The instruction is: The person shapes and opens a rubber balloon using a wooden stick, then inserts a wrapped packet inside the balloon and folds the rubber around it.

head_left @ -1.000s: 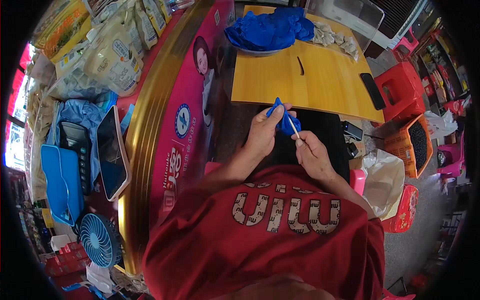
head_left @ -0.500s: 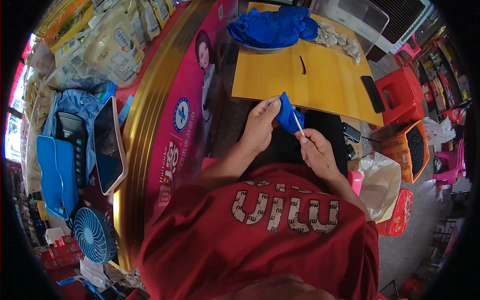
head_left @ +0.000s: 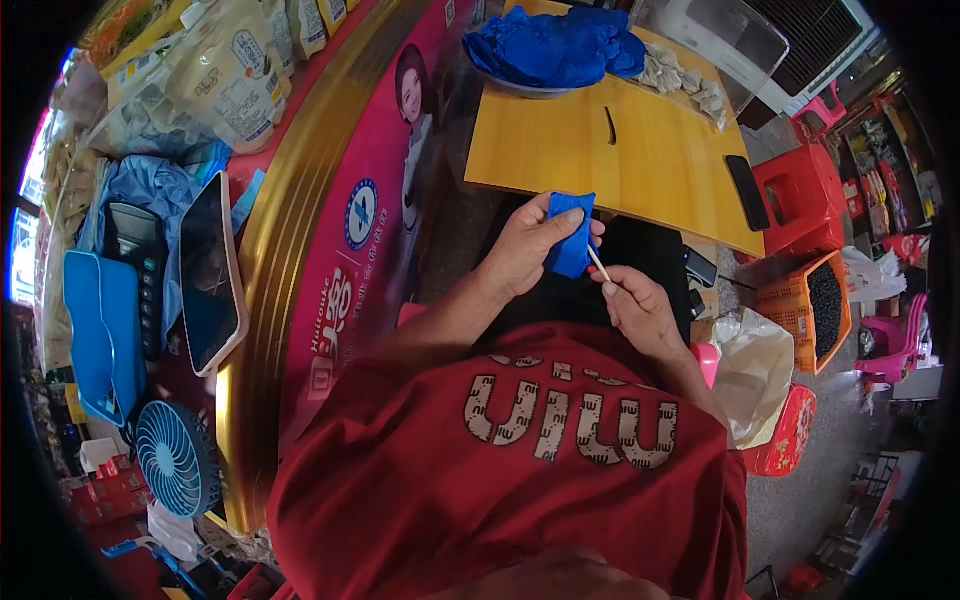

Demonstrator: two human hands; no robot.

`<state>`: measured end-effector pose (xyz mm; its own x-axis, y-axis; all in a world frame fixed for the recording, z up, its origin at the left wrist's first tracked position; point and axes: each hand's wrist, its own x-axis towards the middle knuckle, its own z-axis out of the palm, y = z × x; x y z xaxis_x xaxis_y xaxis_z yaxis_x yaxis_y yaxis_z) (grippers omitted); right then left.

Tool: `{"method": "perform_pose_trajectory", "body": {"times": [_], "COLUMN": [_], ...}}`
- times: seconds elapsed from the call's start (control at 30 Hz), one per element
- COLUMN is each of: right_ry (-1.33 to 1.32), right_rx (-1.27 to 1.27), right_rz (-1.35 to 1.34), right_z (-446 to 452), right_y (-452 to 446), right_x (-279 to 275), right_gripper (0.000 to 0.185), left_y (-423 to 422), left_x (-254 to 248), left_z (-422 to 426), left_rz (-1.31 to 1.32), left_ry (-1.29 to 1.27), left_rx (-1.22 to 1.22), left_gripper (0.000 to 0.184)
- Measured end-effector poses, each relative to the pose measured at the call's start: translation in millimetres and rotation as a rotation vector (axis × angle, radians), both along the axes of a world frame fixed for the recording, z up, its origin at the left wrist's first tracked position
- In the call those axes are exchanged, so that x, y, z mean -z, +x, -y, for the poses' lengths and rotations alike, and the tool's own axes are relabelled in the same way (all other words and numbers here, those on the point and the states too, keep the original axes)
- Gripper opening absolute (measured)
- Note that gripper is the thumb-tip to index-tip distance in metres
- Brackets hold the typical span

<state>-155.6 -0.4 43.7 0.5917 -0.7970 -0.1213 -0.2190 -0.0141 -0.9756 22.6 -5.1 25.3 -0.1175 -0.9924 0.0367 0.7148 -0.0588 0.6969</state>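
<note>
My left hand (head_left: pixel 535 240) is closed on a small blue cloth piece (head_left: pixel 570 248), the thumb pressed over its upper face and a fingertip showing at its right edge. Between the thumb and fingers of my right hand (head_left: pixel 640 305) is a thin wooden stick (head_left: pixel 599 264). Its upper end meets the lower right edge of the blue piece; whether it goes inside I cannot tell. Both hands are above my lap, just in front of the yellow table (head_left: pixel 540 150). On that table a heap of similar blue cloth (head_left: pixel 550 48) fills a shallow bowl.
Small beige bundles (head_left: pixel 680 80), a dark curved strip (head_left: pixel 611 126) and a black phone (head_left: pixel 745 192) lie on the table. To the left runs a gold-edged counter (head_left: pixel 290 190) with a tablet (head_left: pixel 215 275) and a fan (head_left: pixel 177 460). Red stools (head_left: pixel 800 195) and an orange basket (head_left: pixel 800 315) stand right.
The blue piece has turned from a pointed, folded shape to a flatter rectangle facing me. My left thumb now lies across it. The stick has shifted slightly and less of it shows.
</note>
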Motion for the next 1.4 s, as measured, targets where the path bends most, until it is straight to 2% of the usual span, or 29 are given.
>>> {"method": "perform_pose_trajectory", "body": {"times": [0.1, 0.3, 0.37, 0.53, 0.63, 0.9, 1.13, 1.2, 1.23, 1.4], "right_ry": [0.058, 0.003, 0.026, 0.020, 0.037, 0.076, 0.119, 0.103, 0.103, 0.126], "right_rx": [0.019, -0.001, 0.086, 0.064, 0.052, 0.106, 0.104, 0.108, 0.121, 0.159], "right_rz": [0.021, -0.042, 0.046, 0.023, 0.026, 0.086, 0.074, 0.042, 0.061, 0.125], "right_z": [0.8, -1.2, -3.9, -2.4, -2.4, -8.3, -4.7, -5.1, -5.4, -6.9], "right_y": [-0.3, 0.4, 4.8, 10.1, 9.4, 14.9, 13.5, 11.0, 9.6, 6.0], "right_x": [-1.9, 0.4, 4.0, -2.6, -3.5, 8.5, -2.3, -3.6, -3.8, -3.4], "right_gripper": [0.017, 0.016, 0.012, 0.011, 0.011, 0.008, 0.011, 0.013, 0.014, 0.017], "left_y": [-1.1, -3.2, -12.6, -11.1, -9.0, -19.6, -9.7, -7.1, -7.1, -11.7], "left_x": [1.7, 6.3, 7.7, 4.9, 1.4, 11.4, 3.7, 2.6, 3.8, 4.1], "left_z": [1.0, -0.8, -5.1, -5.6, -4.6, -8.8, -6.3, -4.1, -1.0, -1.4], "left_rz": [-0.055, 0.035, -0.046, -0.054, -0.143, 0.073, 0.113, -0.046, -0.021, -0.064], "left_ry": [0.022, 0.050, 0.058, 0.057, 0.045, -0.020, -0.016, 0.030, 0.043, -0.047], "left_rx": [-0.041, 0.025, 0.063, 0.040, 0.041, -0.019, 0.031, 0.062, -0.010, -0.045], "left_gripper": [0.023, 0.024, 0.026, 0.030, 0.032, 0.026, 0.028, 0.034, 0.038, 0.039]}}
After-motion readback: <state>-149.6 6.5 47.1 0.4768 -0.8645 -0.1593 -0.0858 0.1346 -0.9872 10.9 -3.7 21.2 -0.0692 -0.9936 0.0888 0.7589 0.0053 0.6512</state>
